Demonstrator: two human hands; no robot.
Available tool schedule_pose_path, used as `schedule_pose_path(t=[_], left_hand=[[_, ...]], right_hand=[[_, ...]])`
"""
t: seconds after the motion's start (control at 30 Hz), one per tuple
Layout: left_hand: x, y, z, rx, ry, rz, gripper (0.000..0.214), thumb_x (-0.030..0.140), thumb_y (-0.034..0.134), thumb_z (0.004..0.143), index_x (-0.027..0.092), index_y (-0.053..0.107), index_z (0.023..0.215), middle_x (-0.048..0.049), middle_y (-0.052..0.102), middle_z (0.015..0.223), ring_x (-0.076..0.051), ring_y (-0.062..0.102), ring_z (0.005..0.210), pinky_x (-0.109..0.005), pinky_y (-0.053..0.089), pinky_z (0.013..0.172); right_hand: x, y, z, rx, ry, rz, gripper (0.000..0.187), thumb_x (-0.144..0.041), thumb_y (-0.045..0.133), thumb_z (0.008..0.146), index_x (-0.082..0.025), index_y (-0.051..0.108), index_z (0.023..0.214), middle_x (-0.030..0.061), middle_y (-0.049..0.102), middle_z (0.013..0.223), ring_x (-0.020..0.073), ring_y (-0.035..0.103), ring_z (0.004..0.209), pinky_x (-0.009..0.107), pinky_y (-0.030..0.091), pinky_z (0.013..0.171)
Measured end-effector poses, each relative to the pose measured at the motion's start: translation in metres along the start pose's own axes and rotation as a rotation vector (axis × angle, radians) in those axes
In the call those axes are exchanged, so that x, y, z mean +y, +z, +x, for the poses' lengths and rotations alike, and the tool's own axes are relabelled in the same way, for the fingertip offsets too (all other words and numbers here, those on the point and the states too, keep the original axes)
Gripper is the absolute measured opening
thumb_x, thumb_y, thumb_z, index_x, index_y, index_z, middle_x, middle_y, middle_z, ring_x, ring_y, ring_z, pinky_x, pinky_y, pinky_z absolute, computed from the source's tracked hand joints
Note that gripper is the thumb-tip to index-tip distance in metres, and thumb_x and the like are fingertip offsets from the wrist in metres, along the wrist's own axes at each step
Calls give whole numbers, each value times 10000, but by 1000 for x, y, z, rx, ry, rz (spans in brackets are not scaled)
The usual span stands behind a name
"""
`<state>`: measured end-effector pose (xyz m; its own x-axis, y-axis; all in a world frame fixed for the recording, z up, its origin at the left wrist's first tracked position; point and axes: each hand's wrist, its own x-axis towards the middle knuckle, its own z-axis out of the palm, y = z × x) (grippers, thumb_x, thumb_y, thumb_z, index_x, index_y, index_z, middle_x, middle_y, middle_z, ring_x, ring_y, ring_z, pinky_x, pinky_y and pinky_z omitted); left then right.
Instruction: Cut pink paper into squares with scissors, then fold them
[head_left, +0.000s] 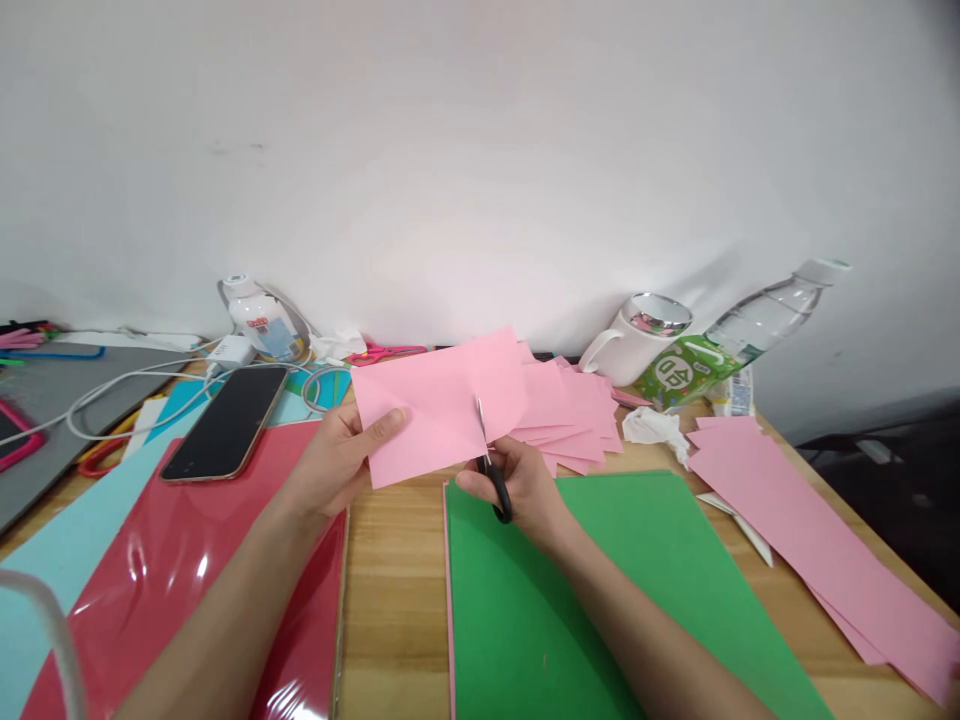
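Note:
My left hand (352,450) pinches the left end of a pink sheet of paper (427,400), thumb on top. My right hand (517,485) grips black-handled scissors (498,490), fingers through the loops. The scissor blades are at the sheet, with a cut running up from its lower edge and the part right of it bent away. Behind the right hand, several cut pink pieces (577,410) lie spread out on the table. Below the right forearm is a green sheet (555,600), with a pink edge showing under it.
Glossy red paper (187,560) and a phone (225,425) lie at the left, with white cables (112,385) beyond. A white bottle (262,320), a white mug (637,335), a green packet (682,370) and a clear bottle (776,310) stand by the wall. Pink strips (817,550) lie right.

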<state>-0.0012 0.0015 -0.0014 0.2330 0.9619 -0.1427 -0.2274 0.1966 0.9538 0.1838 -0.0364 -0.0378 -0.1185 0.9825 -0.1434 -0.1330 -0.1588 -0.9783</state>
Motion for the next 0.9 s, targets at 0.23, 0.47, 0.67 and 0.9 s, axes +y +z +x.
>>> schedule_pose_path(t=[0.23,0.47,0.67,0.9], left_hand=[[-7,0,-1,-76,55,163,375,300,701,706,162,601,1040,-78,717,863,-197,668,622,-292,564,498],[-2,2,-3,-116,0,220,296,316,648,760,130,560,973,-38,673,549,-195,636,437,-241,499,333],[1,5,-4,-135,0,183,203,274,639,774,115,548,862,-11,637,463,-143,573,333,-202,475,304],[1,5,-5,-151,-19,168,183,277,612,796,119,535,846,7,603,401,-131,545,295,-165,424,261]], right_hand=[[2,-1,0,-16,6,-1,455,-394,825,447,-164,513,685,-15,562,611,91,457,525,216,366,489],[2,0,0,-94,-29,-6,409,-435,792,503,-153,532,645,-32,471,570,91,420,527,216,336,476],[0,2,-2,-67,-40,38,410,-414,802,492,-159,540,677,-26,505,606,95,434,549,224,362,512],[0,0,-2,-57,-21,43,427,-421,806,482,-160,530,676,-36,482,591,87,408,537,220,355,506]])
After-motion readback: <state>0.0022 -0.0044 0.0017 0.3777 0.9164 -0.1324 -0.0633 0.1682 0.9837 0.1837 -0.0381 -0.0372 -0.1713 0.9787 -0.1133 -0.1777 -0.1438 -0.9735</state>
